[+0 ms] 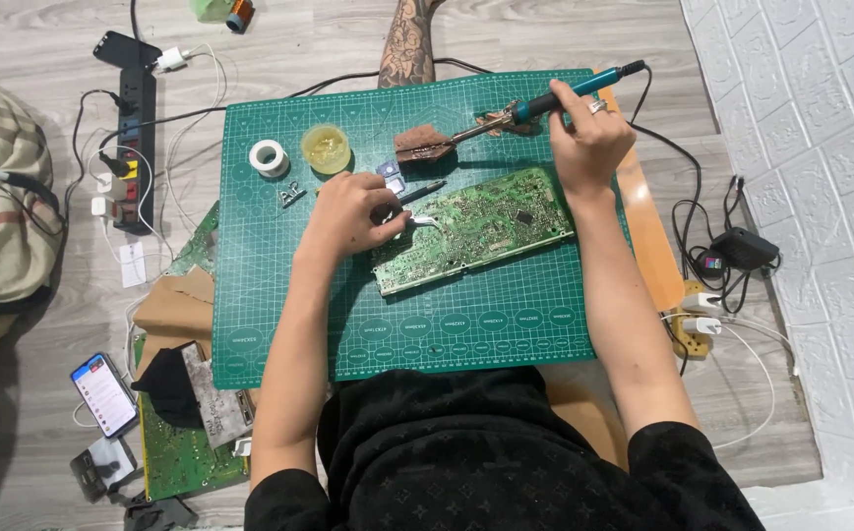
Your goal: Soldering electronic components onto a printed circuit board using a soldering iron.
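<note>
A green circuit board (481, 231) lies tilted on a green cutting mat (427, 324). My left hand (348, 211) rests at the board's left end and grips black tweezers (419, 193), their tip close to a small white part (425, 220) on the board. My right hand (589, 133) is raised behind the board and holds a blue-handled soldering iron (545, 103). The iron's tip touches a brown cleaning sponge (425, 144) on the mat.
A white solder roll (269, 156), a yellow flux tub (326, 147) and a small metal clip (292, 196) sit on the mat's far left. A black power strip (135, 147), a phone (104, 393), another circuit board (181, 457) and chargers (732, 251) lie around on the floor.
</note>
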